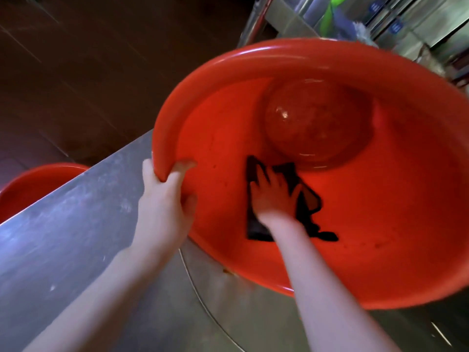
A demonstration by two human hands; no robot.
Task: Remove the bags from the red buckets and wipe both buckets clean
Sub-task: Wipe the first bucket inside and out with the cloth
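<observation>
A big red bucket (279,57) fills the middle and right of the head view, tipped toward me on a steel counter. My left hand (165,199) grips its near left rim, thumb outside and fingers curled over the edge. Inside the bucket, my right hand (274,196) presses flat with spread fingers on a dark cloth (308,207) against the inner wall. The bucket's round bottom (317,123) looks wet and shiny. A second red bucket (33,184) shows at the far left, below the counter's edge, mostly hidden.
The steel counter (76,237) runs from lower left under the bucket. Dark floor tiles (88,72) lie beyond its edge. Steel equipment and a green and blue object (335,16) stand at the top right behind the bucket.
</observation>
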